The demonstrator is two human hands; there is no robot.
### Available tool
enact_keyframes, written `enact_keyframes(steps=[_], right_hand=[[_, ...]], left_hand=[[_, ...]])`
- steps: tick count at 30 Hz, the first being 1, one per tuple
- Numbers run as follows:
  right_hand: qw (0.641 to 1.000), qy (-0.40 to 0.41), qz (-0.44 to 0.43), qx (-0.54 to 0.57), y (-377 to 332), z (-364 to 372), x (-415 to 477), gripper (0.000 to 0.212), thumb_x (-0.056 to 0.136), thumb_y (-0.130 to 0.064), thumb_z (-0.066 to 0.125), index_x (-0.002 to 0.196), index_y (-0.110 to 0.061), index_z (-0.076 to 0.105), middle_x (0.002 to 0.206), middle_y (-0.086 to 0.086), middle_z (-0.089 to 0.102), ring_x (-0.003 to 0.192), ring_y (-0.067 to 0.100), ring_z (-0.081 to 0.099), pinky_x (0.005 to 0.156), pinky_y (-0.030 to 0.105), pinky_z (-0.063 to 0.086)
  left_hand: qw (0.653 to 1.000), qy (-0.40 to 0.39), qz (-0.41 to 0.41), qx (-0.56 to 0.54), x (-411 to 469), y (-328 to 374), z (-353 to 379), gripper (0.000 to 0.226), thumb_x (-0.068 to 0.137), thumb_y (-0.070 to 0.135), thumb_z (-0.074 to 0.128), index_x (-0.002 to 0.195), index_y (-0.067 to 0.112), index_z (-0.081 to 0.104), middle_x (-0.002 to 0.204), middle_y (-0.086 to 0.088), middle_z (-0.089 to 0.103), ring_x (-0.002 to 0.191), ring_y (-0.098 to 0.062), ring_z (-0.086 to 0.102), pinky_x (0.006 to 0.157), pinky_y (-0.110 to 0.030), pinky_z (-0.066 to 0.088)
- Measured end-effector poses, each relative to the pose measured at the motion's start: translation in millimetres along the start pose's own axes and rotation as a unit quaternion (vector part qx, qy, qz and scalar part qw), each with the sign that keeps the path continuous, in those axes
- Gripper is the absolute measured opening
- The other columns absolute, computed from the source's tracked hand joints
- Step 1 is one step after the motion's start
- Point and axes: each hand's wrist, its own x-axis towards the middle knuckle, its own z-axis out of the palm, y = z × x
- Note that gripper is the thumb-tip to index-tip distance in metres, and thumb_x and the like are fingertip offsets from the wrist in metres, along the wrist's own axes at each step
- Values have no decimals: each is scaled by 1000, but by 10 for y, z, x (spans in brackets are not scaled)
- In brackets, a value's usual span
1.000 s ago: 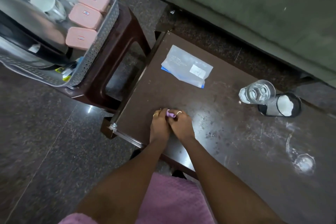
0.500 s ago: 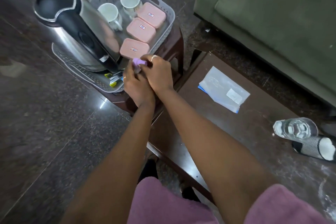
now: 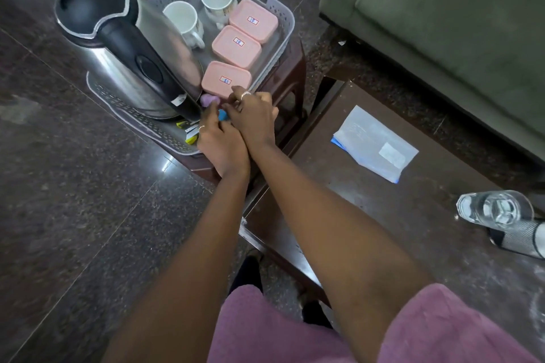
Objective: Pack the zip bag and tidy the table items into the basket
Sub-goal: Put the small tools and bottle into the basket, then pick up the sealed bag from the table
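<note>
Basket [image 3: 283, 13]: pink boxes [image 3: 236, 46], labels unreadable.

Pink boxes [image 3: 236, 46] carry small number labels (digits too blurred).

Glossy steel kettle [image 3: 124, 47], perforated grey plastic basket [image 3: 283, 13], matt pink lidded boxes [image 3: 236, 47], translucent plastic zip bag [image 3: 374, 143].

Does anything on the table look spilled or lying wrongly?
Yes. A glass lies on its side at the table's right edge, beside a striped cup, also tipped over. White dusty smears mark the tabletop nearby.
</note>
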Motion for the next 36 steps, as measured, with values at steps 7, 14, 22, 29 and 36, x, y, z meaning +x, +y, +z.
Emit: enact_keyframes(steps=[7,14,22,29,36], right_hand=[[986,151,29,59,519,-330,-417,21,88,-10,54,102,-6,69,128,2,62,114,28,49,98,39,38],[948,246,201,32,1378,-780,-819,21,88,-9,54,103,0,66,112,17,63,107,32,53,93,31,37],[869,224,440,19,2311,-1420,-748,55,87,-31,64,129,-1,46,136,18,39,122,35,44,101,38,38],[841,201,494,87,2596,-1533,-594,57,84,-32,65,129,-3,43,137,18,40,122,37,47,101,41,38],[821,226,495,173,2698,-1551,-504,29,86,-19,61,108,1,56,117,19,64,109,33,60,83,31,45]], left_hand=[[987,-76,138,-30,-604,-5,167,48,75,-7,41,118,0,61,121,-19,64,114,-30,59,97,-24,38],[956,-266,122,19,-1228,-87,700,49,83,-8,44,130,6,52,134,-15,54,125,-26,50,102,-15,30],[866,-427,132,225,-1147,-4,1587,67,91,23,54,146,7,19,150,-19,30,139,-32,28,112,-41,27],[852,-442,95,262,-937,83,1921,74,88,35,60,144,2,24,147,-20,35,135,-33,36,111,-40,31],[875,-442,13,196,-908,65,1928,42,93,32,52,125,4,50,126,-16,58,113,-31,56,95,-37,47]])
